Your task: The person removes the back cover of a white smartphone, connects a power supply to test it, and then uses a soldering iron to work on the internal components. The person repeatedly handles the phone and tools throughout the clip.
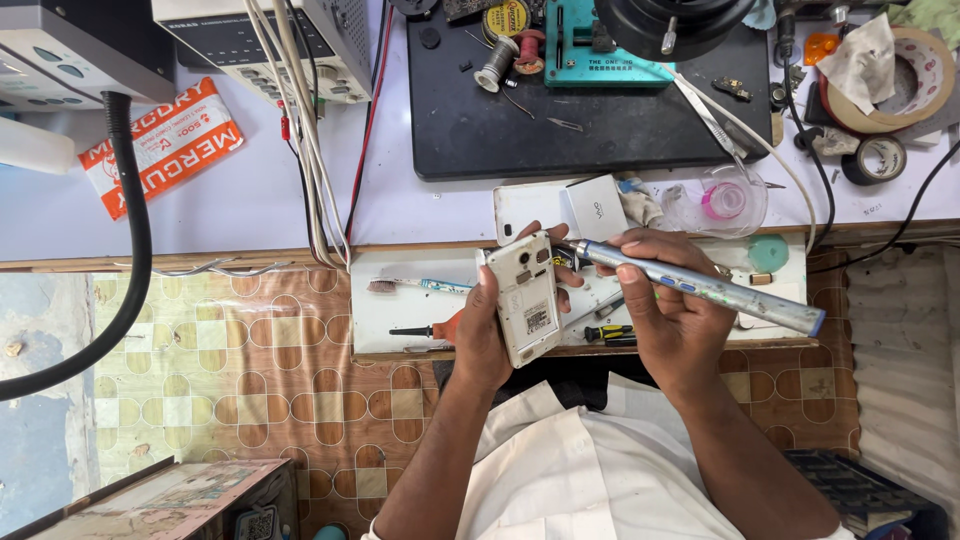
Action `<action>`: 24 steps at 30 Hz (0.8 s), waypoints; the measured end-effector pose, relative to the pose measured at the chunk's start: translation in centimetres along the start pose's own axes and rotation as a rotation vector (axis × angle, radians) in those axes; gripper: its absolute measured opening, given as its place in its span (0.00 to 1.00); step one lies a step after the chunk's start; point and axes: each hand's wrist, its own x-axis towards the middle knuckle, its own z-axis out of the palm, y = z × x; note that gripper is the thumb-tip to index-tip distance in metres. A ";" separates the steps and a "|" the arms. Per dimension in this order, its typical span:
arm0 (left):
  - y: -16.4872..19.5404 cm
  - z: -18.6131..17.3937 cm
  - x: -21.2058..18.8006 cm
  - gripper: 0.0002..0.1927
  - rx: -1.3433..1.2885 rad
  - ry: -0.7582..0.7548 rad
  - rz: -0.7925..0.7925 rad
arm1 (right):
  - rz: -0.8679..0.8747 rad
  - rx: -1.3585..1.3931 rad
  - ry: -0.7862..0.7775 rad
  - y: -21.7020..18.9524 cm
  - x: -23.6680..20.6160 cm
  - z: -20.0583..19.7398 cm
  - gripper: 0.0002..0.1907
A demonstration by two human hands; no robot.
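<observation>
Centre frame: left hand [487, 335] grips opened phone [527, 296] w/ back up; right hand [672, 318] wraps grey electric screwdriver [700, 286], tip at phone's top edge. Best to keep the bit square to the screw and the phone steady over the tray [400, 312].

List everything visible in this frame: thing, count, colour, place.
phone: 1, white, back open, held over the tray
electric screwdriver: 1, silver-blue pen type, tip at the phone's top edge
tray: 1, white, at the bench's front edge
toothbrush: 1, white and blue, on the tray
small screwdrivers: 2, one red-handled, one yellow-black, on the tray
work mat: 1, black, on the bench
tape rolls: 2, tan and dark, far right
orange packet: 1, bench left
black hose: 1, left side
left hand: grips the phone
right hand: grips the electric screwdriver
</observation>
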 end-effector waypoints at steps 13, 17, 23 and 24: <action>-3.8 0.4 -0.7 0.46 -0.102 0.020 -0.008 | 0.116 0.066 0.017 -0.5 -0.3 -1.1 0.09; -4.6 0.0 -0.4 0.43 -0.120 0.021 0.013 | 0.143 0.106 0.033 0.0 -0.3 -0.9 0.08; -3.5 -0.4 0.9 0.40 -0.175 -0.014 0.014 | 0.070 0.061 0.031 0.6 0.7 -0.3 0.07; -3.1 -0.6 1.2 0.40 -0.180 -0.016 0.020 | 0.069 0.060 0.029 0.7 1.1 -0.1 0.08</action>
